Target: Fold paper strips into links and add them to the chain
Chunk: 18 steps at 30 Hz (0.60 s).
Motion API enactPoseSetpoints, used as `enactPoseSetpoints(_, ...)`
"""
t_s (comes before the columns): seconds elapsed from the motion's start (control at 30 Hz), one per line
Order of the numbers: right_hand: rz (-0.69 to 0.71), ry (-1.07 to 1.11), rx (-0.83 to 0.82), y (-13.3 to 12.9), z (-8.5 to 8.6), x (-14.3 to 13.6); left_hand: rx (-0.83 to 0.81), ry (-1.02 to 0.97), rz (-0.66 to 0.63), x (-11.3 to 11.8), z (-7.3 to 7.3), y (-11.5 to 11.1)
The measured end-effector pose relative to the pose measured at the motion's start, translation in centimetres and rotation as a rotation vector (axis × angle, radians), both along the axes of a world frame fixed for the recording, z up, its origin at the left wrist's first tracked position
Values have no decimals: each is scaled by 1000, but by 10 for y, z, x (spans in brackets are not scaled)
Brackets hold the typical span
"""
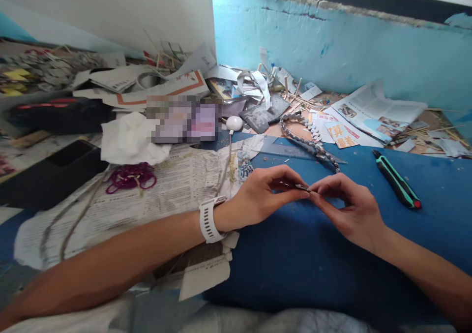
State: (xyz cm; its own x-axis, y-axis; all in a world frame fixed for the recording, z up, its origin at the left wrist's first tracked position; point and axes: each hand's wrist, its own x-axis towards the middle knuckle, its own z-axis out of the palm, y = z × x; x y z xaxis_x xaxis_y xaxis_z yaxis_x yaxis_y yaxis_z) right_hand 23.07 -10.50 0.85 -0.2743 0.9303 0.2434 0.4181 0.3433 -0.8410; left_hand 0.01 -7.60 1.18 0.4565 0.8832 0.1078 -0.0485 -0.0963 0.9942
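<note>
My left hand (260, 195), with a white watch (211, 220) at the wrist, pinches a small flat greyish strip (302, 187), seemingly folded paper. My right hand (352, 210) grips its other end between thumb and fingertips, so the fingertips of both hands nearly meet above the blue surface (280, 269). Much of the strip is hidden by the fingers. Just beyond them lies a curved chain of folded paper links (300, 141), its near end close behind my right hand. A clear ruler (285, 148) lies partly under the chain.
A green and black utility knife (396, 179) lies at right. On the left are newspaper sheets (177, 175), purple cord (131, 178), crumpled tissue (134, 138) and a black box (51, 173). Paper scraps and thin sticks (295, 94) line the back wall. A cable (225, 168) crosses the newspaper.
</note>
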Motion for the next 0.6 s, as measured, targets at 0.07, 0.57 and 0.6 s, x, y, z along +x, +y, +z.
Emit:
enactPoseSetpoints(0.07, 8, -9, 9, -1, -1, 0, 17, 25, 5, 0, 1, -1)
enactPoseSetpoints(0.57, 143, -179, 246, 9, 13, -2, -112, -202, 80, 2, -5, 3)
enactPoseSetpoints(0.6, 127, -180, 249, 8, 13, -2, -112, -189, 88, 2, -5, 3)
